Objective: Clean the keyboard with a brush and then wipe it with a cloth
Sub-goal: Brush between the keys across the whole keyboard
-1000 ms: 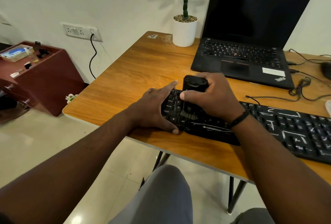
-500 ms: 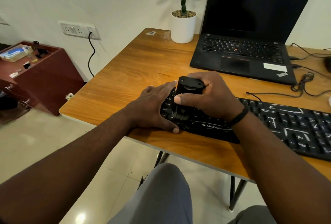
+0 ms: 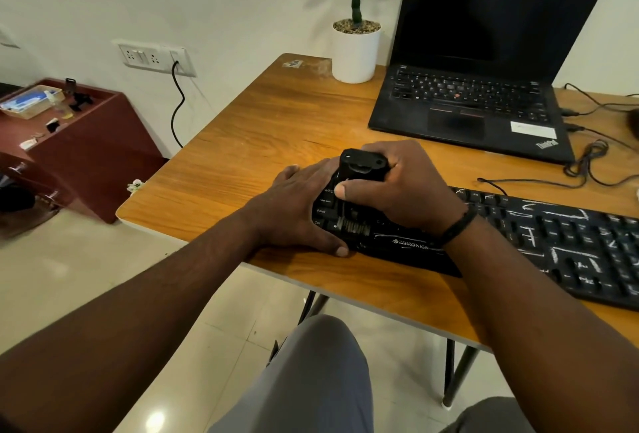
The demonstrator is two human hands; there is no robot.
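- Since 0.5 s ago, both hands and brush have barely shifted on the keyboard's left end
- Right hand (image 3: pixel 401 187) grip curls round the black brush (image 3: pixel 361 169), bristles down on the keys
- Left hand (image 3: pixel 297 208) lies spread and flat, fingers pressing the keyboard (image 3: pixel 553 246) end
- Keyboard lies along the counter (image 3: pixel 249 142) near edge, before the laptop (image 3: pixel 477 100)

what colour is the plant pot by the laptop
White, plain; the plant pot shows clearly in the head view.
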